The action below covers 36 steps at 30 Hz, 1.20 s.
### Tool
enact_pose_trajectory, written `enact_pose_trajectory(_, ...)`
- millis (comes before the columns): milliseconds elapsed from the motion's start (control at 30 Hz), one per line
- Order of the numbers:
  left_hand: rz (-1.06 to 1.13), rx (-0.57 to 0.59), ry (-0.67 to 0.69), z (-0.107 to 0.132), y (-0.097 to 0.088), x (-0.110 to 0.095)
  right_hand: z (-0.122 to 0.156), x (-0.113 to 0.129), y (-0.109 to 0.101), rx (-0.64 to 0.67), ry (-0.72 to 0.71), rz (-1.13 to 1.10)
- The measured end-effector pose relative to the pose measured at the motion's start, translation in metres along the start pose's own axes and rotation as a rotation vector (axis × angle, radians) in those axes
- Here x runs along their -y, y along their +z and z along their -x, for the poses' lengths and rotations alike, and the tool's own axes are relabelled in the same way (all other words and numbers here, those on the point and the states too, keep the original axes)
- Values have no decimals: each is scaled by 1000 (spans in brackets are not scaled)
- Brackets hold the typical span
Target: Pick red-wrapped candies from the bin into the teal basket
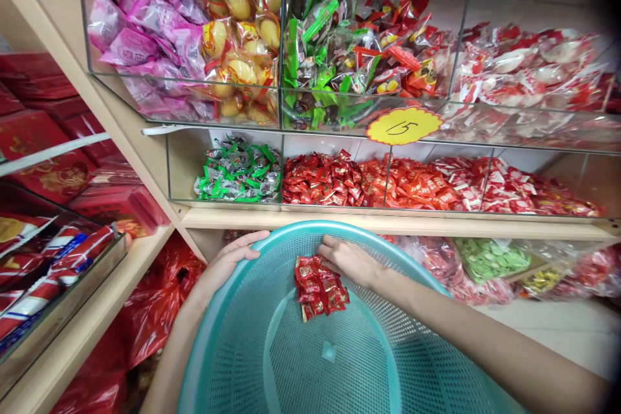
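Observation:
A large turquoise plastic basket with perforated walls is tilted toward me below the shelf. My left hand grips its rim at the upper left, the fingers over the edge. Inside, against the far wall, is a small cluster of shiny red candy packets. My right hand reaches in from the right with its fingers curled at the upper right side of this cluster. The fingertips are partly hidden, and the packets' upper right edge lies under them.
Clear shelf bins above hold pink packets, green-wrapped sweets, dark red candies and orange-red candies. A yellow price tag reads 15. Red boxes stand on the left shelf; bagged sweets lie below right.

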<state>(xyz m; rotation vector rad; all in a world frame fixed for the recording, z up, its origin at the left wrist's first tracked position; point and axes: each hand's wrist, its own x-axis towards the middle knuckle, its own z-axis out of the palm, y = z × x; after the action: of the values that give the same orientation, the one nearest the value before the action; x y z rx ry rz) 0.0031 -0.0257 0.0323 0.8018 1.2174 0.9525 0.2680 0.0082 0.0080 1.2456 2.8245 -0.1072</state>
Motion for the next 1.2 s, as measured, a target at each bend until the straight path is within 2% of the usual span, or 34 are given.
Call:
enact_pose_trajectory(200,-24,-1,13,-1,-1,0,-4,6,3,-19,9,49)
enact_pose_trajectory(367,-57,1,54,-3,-3,0,-4,8,7,-108,23,166)
enact_pose_trajectory(500,-38,13,41,-3,-4,1,-2,5,7,-180,-50,259)
enact_pose_trajectory(700,7,80,41,-2,-3,2,-1,-1,13,-170,-123,310)
enact_pose_trajectory(967,5,86,46,-2,-3,1,-2,-13,6,-260,-7,132)
enact_pose_trajectory(1100,9,86,44,-4,-4,2,6,-11,0,-210,-5,-43)
enact_pose_trajectory(1200,9,76,37,-3,-3,2,17,-1,-3,-172,2,-256)
